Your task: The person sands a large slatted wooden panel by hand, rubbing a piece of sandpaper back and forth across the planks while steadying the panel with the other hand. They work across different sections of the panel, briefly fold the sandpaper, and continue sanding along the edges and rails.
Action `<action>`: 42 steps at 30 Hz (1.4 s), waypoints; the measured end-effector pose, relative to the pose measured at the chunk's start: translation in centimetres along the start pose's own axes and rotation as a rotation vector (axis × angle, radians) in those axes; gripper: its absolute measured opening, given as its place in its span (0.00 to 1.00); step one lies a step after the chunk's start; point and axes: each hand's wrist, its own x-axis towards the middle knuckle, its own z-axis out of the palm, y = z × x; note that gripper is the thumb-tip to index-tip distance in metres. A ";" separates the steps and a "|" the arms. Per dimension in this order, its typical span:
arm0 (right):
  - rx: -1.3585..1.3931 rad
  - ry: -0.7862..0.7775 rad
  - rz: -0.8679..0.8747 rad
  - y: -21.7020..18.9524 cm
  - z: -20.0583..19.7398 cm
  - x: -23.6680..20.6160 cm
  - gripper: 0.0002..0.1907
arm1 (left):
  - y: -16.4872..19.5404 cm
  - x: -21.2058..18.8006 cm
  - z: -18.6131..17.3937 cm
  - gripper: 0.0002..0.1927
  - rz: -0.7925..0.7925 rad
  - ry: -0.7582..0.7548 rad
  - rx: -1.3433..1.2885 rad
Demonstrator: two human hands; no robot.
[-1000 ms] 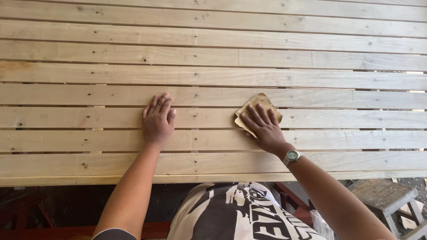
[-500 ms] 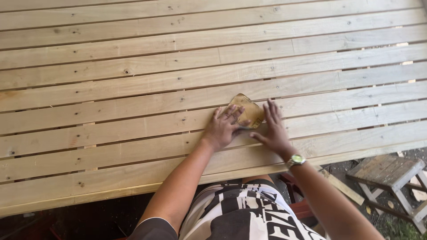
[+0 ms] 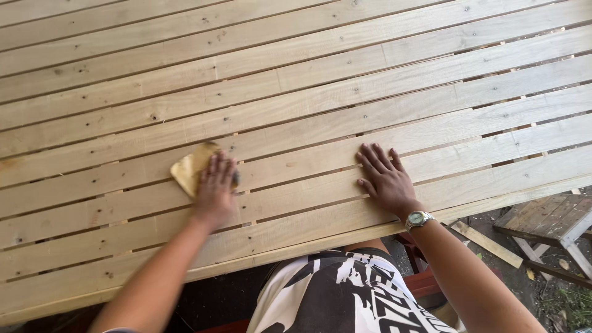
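My left hand [image 3: 214, 188] presses a tan, folded sheet of sandpaper [image 3: 192, 166] flat against the pale, knotty slatted wooden counter [image 3: 320, 86]. My right hand [image 3: 385, 179] lies open, fingers spread, on bare planks.

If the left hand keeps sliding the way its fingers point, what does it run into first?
Only more wood, as far as I can tell. The left hand presses a tan sanding pad flat on the slatted wooden top; ahead lie bare boards and gaps up to the picture's edge.
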 end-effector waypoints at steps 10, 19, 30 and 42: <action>0.203 0.104 -0.001 0.5 -1.8 -0.1 0.37 | 16.7 13.5 3.6 0.29 0.249 -0.436 -0.056; 0.131 0.097 0.019 0.2 -1.5 0.5 0.39 | 1.8 3.9 1.4 0.27 -0.007 -0.068 0.094; 0.113 0.071 0.037 0.5 -1.1 0.0 0.38 | 8.6 7.2 -0.5 0.25 0.085 -0.442 -0.015; 0.111 0.065 0.043 0.3 -0.9 0.1 0.38 | 11.9 13.2 4.9 0.24 0.057 -0.173 -0.017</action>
